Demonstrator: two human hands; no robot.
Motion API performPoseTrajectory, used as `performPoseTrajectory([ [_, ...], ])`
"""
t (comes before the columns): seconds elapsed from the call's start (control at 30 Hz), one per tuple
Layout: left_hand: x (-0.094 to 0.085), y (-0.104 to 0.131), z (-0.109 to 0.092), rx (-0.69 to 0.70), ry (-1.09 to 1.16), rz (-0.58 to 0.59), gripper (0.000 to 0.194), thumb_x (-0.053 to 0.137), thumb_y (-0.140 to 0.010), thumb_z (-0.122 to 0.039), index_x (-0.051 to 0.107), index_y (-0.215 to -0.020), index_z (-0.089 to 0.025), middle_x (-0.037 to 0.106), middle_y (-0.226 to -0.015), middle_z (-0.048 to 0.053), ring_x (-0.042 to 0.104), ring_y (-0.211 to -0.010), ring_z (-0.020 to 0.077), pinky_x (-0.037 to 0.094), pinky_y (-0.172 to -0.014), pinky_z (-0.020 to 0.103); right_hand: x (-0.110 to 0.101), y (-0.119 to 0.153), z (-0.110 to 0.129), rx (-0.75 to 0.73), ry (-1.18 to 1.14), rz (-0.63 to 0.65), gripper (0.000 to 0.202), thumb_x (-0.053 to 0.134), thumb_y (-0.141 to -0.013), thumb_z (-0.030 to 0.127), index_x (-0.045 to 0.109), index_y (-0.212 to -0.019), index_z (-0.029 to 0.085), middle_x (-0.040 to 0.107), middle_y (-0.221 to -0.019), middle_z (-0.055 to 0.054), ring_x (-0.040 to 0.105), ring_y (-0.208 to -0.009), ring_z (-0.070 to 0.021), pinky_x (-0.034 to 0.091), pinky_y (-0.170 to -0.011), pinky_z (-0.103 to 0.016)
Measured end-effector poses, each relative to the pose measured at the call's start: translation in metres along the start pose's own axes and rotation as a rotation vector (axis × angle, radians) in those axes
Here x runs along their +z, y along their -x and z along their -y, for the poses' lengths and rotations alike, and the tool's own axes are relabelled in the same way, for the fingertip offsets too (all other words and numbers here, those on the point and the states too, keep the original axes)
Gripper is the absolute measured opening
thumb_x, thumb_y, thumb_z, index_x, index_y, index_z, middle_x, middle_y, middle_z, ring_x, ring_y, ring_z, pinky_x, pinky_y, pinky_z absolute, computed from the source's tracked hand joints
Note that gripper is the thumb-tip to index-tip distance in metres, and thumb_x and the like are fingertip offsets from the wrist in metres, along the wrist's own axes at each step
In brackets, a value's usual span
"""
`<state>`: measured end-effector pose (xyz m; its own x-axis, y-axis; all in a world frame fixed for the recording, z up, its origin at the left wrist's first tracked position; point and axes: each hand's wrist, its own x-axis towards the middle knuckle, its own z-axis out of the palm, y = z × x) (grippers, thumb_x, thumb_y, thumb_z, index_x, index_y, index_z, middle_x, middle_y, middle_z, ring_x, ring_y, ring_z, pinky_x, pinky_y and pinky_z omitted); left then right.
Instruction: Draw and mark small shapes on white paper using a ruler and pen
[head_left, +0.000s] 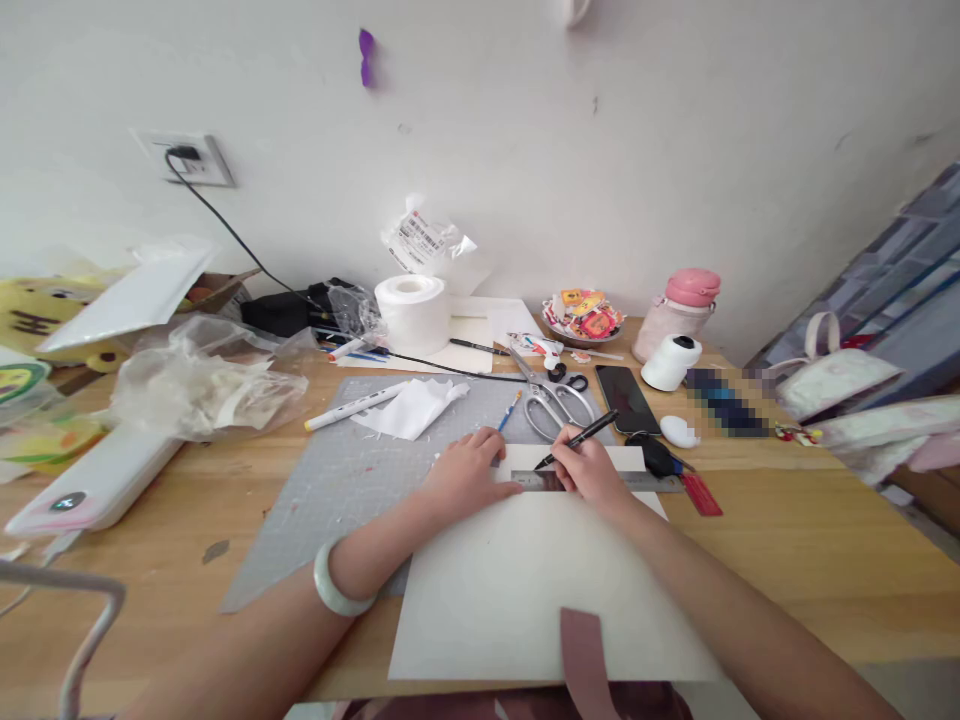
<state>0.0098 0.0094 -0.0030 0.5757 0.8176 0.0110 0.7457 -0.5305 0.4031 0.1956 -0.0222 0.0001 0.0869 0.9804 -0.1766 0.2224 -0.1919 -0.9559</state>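
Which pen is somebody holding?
The black pen in the right hand, slanting over the metal ruler. The white marker lies on the grey mat, and another black pen lies farther back, with no hand on it.

A head-worn camera looks forward and down over the desk (pixel 817 560).
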Motion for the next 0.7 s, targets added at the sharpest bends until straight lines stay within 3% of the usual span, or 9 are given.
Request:
performPoseTrajectory([
  [0.37, 0.0064, -0.0006, 0.0062, 0.024, -0.001, -0.021, 0.034, 0.060, -0.071, -0.048, 0.047, -0.088, -0.022, 0.052, -0.109, 0.002, 0.055, -0.094, 0.0227, 0.043, -0.082, 0.037, -0.0040, -0.0014, 0.0003, 0.040, 0.017, -0.032, 0.012, 0.046, -0.067, 0.026, 0.038, -0.060, 0.021, 0.042, -0.038, 0.009, 0.035, -0.030, -0.0056, 0.023, -0.031, -0.018],
  [0.7, 0.0015, -0.0003, 0.0017, 0.008, 0.007, -0.007, 0.032, 0.060, -0.071, -0.047, 0.047, -0.087, -0.022, 0.052, -0.109, 0.002, 0.054, -0.096, 0.0222, 0.043, -0.083, 0.038, -0.0052, -0.0022, 0.0002, 0.050, 0.029, -0.037, 0.012, 0.046, -0.067, 0.027, 0.038, -0.060, 0.021, 0.043, -0.037, 0.009, 0.036, -0.029, -0.0059, 0.022, -0.029, -0.017],
])
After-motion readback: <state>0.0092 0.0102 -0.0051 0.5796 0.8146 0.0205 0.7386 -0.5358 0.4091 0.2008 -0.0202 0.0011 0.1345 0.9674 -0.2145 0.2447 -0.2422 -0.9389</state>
